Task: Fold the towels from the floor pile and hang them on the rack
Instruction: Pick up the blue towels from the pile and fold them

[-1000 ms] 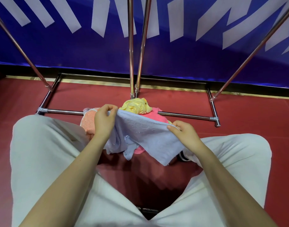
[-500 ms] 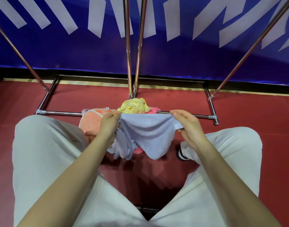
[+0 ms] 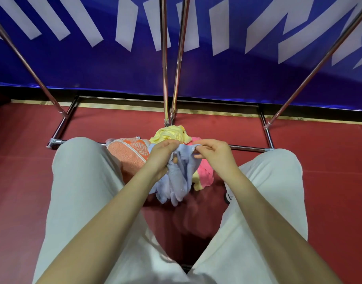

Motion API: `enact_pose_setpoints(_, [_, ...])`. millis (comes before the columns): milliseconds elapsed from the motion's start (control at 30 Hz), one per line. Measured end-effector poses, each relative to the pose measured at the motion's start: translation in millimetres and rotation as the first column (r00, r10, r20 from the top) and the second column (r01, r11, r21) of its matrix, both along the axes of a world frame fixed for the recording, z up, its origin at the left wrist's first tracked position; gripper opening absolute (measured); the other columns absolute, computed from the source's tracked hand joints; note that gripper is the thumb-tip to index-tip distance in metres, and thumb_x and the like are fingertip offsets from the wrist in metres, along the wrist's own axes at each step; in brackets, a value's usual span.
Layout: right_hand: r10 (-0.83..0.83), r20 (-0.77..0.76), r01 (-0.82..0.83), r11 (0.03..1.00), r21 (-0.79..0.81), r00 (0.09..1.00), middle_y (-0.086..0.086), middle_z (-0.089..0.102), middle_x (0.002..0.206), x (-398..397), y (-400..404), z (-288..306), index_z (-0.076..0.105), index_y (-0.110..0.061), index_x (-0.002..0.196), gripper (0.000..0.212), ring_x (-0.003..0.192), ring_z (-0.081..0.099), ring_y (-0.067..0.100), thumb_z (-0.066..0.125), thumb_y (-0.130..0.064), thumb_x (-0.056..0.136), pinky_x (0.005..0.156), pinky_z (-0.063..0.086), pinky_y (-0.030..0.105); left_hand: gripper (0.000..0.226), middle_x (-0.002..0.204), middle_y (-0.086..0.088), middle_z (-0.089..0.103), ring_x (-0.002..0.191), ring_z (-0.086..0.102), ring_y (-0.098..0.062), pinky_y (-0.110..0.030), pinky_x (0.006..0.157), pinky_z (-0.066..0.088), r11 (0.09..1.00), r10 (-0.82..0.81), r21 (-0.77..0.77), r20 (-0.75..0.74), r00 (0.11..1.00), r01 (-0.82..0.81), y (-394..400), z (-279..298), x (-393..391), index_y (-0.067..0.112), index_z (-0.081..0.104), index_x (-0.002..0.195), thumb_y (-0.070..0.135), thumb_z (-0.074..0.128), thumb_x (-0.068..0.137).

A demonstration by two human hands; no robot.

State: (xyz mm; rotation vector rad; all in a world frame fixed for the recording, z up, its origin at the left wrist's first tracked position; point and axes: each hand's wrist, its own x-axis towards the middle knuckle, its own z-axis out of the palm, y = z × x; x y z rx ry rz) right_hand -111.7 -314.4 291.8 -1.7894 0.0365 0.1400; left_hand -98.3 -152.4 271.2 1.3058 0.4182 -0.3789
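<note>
**Both hands bunch a pale blue towel above the floor pile**

Far left: slanted chrome pole of the rack, its base frame lying on the red floor. Left knee in light trousers covers part of the front base bar.

Just right of that knee: orange patterned towel, lying in the pile on the floor.

Centre: left hand curled round the gathered upper edge of the pale blue towel, gripping it. Towel hangs bunched in vertical folds below both hands, between the knees; whether its lower end touches the floor, cannot tell. Behind the hands, a crumpled yellow towel tops the pile, at the foot of the two central upright poles.

Right of centre: right hand pinches the same upper edge, fingertips close to the left hand. Pink towel lies under and right of the blue one.

Background: blue banner with white lettering, along the floor's far edge.
</note>
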Motion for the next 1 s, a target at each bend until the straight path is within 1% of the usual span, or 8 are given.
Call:
enact_pose_setpoints(200, [0.123,0.242,-0.047,0.953,-0.299,0.962,-0.013,0.06,0.07,4.4,6.8,-15.3,0.071,-0.014,0.079,0.007,0.07,0.051,0.002,0.07,-0.019,0.084,0.067,0.041,0.018,0.022,0.057,-0.003,0.05,0.044,0.046,-0.009,-0.021,0.047,0.041,0.999,-0.021,0.03,0.055,0.998,0.019,2.6,6.5,2.5,0.009,0.058,0.08,0.01,0.048,0.099])
enact_pose_setpoints(300, [0.129,0.342,-0.029,0.959,-0.282,0.931,-0.008,0.059,0.092,7.7,16.2,-18.3,0.069,-0.013,0.075,0.009,0.095,0.048,0.004,0.071,-0.018,0.082,0.083,0.036,0.016,0.023,0.058,-0.001,0.05,0.044,0.046,-0.007,-0.018,0.045,0.04,0.999,-0.052,0.004,0.125,0.991,0.052,6.4,13.0,1.1,0.009,0.057,0.077,0.008,0.049,0.098])
enact_pose_setpoints(400, [0.055,0.253,-0.014,0.987,-0.161,0.966,-0.002,0.059,0.114,11.9,23.8,-20.3,0.06,-0.006,0.076,0.015,0.113,0.049,0.009,0.069,-0.014,0.084,0.092,0.037,0.015,0.023,0.059,-0.001,0.049,0.046,0.043,-0.007,-0.017,0.045,0.039,0.997,-0.06,-0.043,0.179,0.982,0.069,5.7,17.9,-2.0,0.009,0.056,0.077,0.006,0.047,0.098])
enact_pose_setpoints(500, [0.054,0.081,-0.055,0.998,0.013,0.995,0.015,0.063,0.097,15.4,32.5,-18.8,0.053,-0.003,0.077,0.017,0.091,0.059,0.022,0.064,-0.01,0.088,0.078,0.044,0.024,0.023,0.057,0.001,0.053,0.042,0.044,-0.005,-0.016,0.043,0.038,0.996,-0.033,-0.077,0.2,0.979,0.049,7.1,17.7,-3.1,0.008,0.056,0.078,0.005,0.045,0.098])
enact_pose_setpoints(667, [0.06,0.089,-0.062,0.998,0.022,0.994,-0.002,0.044,0.067,20.0,42.7,-17.8,0.05,-0.006,0.076,0.017,0.062,0.041,0.002,0.062,-0.005,0.088,0.059,0.035,0.012,0.021,0.06,-0.001,0.057,0.046,0.049,-0.007,-0.018,0.047,0.042,0.999,0.039,-0.033,0.2,0.979,-0.033,14.6,13.8,-2.0,0.01,0.06,0.079,0.01,0.05,0.098])
enact_pose_setpoints(800, [0.024,0.087,-0.024,1.0,-0.01,0.996,-0.005,0.041,0.065,19.8,42.5,-19.0,0.048,-0.008,0.074,0.021,0.055,0.038,-0.001,0.063,-0.009,0.089,0.055,0.033,0.01,0.019,0.076,-0.006,0.063,0.073,0.061,-0.018,-0.031,0.073,0.049,0.994,0.099,0.032,0.098,0.99,-0.102,15.5,9.9,0.8,0.011,0.062,0.075,0.018,0.053,0.09])
enact_pose_setpoints(900, [-0.04,0.097,0.04,0.999,0.004,0.994,-0.007,0.041,0.064,20.5,38.0,-19.6,0.046,-0.013,0.071,0.025,0.054,0.038,-0.002,0.064,-0.009,0.088,0.054,0.033,0.01,0.012,0.076,-0.008,0.06,0.072,0.058,-0.018,-0.032,0.072,0.046,0.994,0.106,0.017,0.027,0.994,-0.106,15.8,10.7,-0.1,0.015,0.059,0.073,0.019,0.05,0.081])
enact_pose_setpoints(1000, [-0.11,0.091,0.109,0.994,0.01,0.99,-0.002,0.043,0.067,22.5,29.6,-19.5,0.047,-0.011,0.072,0.024,0.056,0.037,0.0,0.064,-0.011,0.088,0.054,0.033,0.012,0.023,0.097,-0.008,0.07,0.091,0.065,-0.023,-0.036,0.084,0.051,0.974,0.06,0.212,0.111,0.992,-0.082,24.1,4.5,-1.3,0.019,0.069,0.085,0.012,0.048,0.083])
